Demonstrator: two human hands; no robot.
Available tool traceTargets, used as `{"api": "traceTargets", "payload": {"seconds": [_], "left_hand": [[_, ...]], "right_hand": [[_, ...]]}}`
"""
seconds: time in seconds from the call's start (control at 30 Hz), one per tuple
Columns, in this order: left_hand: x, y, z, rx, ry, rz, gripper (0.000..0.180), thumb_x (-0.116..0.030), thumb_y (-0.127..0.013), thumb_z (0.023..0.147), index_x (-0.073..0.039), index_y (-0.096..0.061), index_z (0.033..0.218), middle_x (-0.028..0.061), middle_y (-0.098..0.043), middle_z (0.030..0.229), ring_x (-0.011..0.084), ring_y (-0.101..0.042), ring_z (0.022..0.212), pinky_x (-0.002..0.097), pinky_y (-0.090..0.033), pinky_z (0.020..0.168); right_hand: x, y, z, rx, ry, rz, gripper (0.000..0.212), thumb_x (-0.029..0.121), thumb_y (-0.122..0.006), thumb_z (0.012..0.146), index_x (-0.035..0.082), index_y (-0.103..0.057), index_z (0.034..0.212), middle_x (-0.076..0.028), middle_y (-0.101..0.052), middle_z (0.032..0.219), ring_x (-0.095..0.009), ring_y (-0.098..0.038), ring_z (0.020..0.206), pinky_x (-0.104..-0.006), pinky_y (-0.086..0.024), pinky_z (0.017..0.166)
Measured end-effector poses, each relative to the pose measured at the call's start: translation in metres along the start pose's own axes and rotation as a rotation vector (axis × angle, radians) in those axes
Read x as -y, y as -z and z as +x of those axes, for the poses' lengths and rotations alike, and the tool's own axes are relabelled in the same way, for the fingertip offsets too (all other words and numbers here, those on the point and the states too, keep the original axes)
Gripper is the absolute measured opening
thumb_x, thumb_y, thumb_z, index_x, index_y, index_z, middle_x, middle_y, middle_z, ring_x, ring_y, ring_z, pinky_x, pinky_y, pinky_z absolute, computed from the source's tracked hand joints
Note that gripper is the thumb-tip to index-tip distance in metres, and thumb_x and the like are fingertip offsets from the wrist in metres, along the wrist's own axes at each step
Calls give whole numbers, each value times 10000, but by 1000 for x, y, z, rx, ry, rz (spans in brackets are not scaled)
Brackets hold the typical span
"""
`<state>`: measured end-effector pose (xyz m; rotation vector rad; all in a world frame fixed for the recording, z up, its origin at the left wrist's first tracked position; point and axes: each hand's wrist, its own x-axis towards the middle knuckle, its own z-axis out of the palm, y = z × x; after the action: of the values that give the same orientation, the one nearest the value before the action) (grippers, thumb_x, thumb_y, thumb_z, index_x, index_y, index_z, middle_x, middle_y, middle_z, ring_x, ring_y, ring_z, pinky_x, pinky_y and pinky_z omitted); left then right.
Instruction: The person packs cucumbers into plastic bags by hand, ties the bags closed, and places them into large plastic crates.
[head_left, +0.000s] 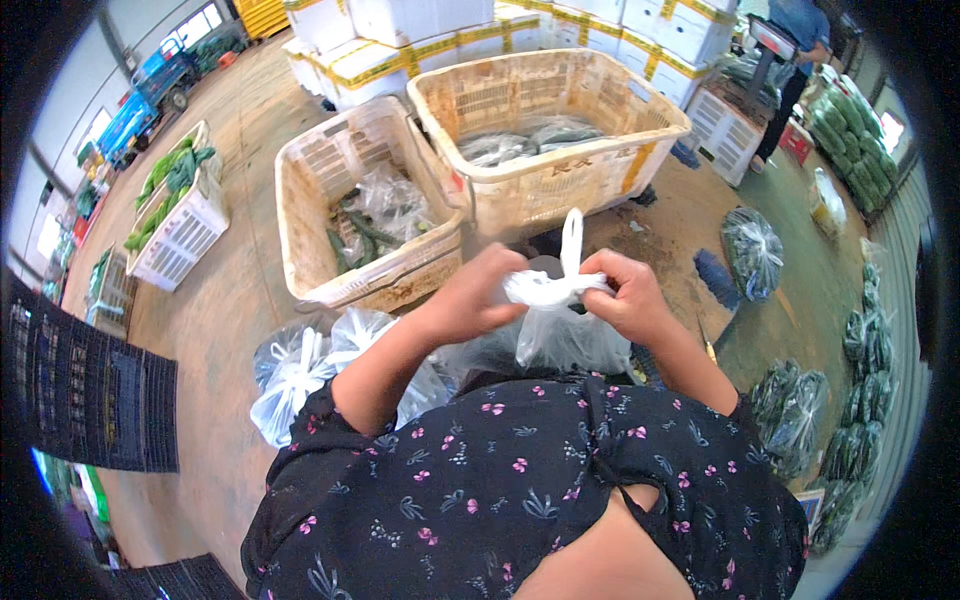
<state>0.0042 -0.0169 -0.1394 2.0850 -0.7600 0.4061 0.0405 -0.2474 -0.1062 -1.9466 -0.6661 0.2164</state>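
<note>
A clear plastic bag (572, 346) with a gathered white top hangs in front of my body. My left hand (482, 296) is closed on the left side of the twisted top, its fingers partly hidden behind the plastic. On the other side, my right hand (636, 299) pinches the gathered plastic between thumb and fingers. One white handle loop stands up between the two hands. What the bag holds is too hazy to make out. Beside my left forearm lie several tied plastic bags (290, 385) with white knotted tops.
Ahead stand a dirty white crate (300, 215) holding cucumbers and loose plastic, and a larger crate (570, 185) with bagged goods. White boxes (420, 60) are stacked behind. Bagged green vegetables (752, 255) lie at right. A person (800, 60) stands by a scale (772, 42).
</note>
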Motion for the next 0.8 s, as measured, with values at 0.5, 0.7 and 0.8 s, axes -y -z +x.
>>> {"api": "traceTargets", "payload": {"seconds": [0.5, 0.7, 0.8], "left_hand": [[-38, 79, 21, -252, 125, 814, 246, -34, -592, 673, -55, -528, 910, 146, -576, 793, 340, -575, 744, 374, -474, 624], [-61, 98, -1, -17, 579, 162, 155, -145, -499, 861, -29, -533, 958, 112, -602, 792, 217, -599, 718, 307, -474, 618], [-62, 90, -8, -182, 532, -487, 212, -138, -463, 900, 9, -556, 1020, 71, -601, 881, 126, -571, 826, 254, -457, 720]], "right_hand": [[42, 39, 18, -519, 537, -591, 256, 13, -567, 699, 28, -563, 955, -153, -605, 880, -287, -607, 788, -341, -478, 693], [47, 62, -3, -586, 350, -712, 183, 69, -469, 807, 13, -561, 954, -124, -606, 836, -224, -600, 809, -295, -447, 731], [54, 71, -18, -518, 183, -434, 165, 70, -447, 831, 11, -570, 925, -95, -591, 773, -157, -566, 764, -283, -436, 703]]}}
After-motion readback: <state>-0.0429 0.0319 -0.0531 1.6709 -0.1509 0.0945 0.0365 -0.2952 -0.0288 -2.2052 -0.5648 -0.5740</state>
